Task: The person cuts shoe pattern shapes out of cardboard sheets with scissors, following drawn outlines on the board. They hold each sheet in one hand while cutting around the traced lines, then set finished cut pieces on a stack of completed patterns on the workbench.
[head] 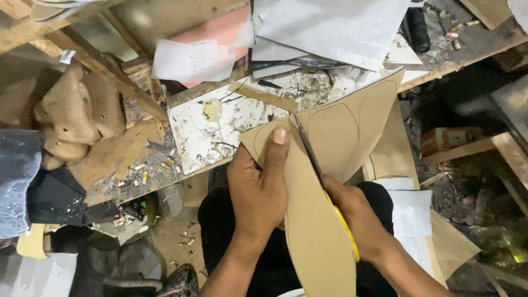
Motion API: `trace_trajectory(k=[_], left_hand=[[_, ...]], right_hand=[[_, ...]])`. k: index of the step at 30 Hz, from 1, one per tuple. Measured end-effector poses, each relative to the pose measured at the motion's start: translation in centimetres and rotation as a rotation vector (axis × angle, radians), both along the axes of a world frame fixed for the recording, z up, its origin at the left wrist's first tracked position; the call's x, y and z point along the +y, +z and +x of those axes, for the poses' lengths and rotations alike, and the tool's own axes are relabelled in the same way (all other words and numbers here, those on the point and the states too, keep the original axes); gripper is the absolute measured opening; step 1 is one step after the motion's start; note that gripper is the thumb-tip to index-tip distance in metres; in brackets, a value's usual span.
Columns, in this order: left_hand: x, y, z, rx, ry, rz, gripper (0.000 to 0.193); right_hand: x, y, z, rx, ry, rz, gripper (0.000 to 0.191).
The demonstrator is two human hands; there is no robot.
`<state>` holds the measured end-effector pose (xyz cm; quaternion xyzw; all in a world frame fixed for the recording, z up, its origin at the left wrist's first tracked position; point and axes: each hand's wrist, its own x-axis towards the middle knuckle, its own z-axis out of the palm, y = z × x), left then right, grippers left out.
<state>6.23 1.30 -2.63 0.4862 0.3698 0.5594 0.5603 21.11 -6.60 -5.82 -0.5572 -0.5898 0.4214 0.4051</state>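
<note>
Both hands worked over the lap. Left hand (258,190) pinched the brown cardboard sheet (324,181) at its left edge, thumb pressed flat on top. Right hand (352,214) was closed on the yellow-handled scissors (322,181), whose blades lay into the sheet along a pencilled curve. Its fingers were hidden behind the cardboard, and most of the handles too. Beyond the sheet stood a cluttered wooden workbench (126,159) bearing a stained white board (209,132), loose papers (330,27) and small scraps. Dark corners at the right were hard to make out.
</note>
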Motion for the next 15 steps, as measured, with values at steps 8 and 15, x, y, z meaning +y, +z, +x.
trace_trajectory(k=[8, 15], left_hand=[[-0.7, 2.2, -0.2, 0.143, -0.042, 0.094, 0.032], [-0.6, 3.3, -0.6, 0.157, -0.147, 0.12, 0.033]], right_hand=[[0.2, 3.1, 0.6, -0.011, 0.039, 0.076, 0.048], [0.1, 3.6, 0.6, -0.11, -0.043, 0.007, 0.035]])
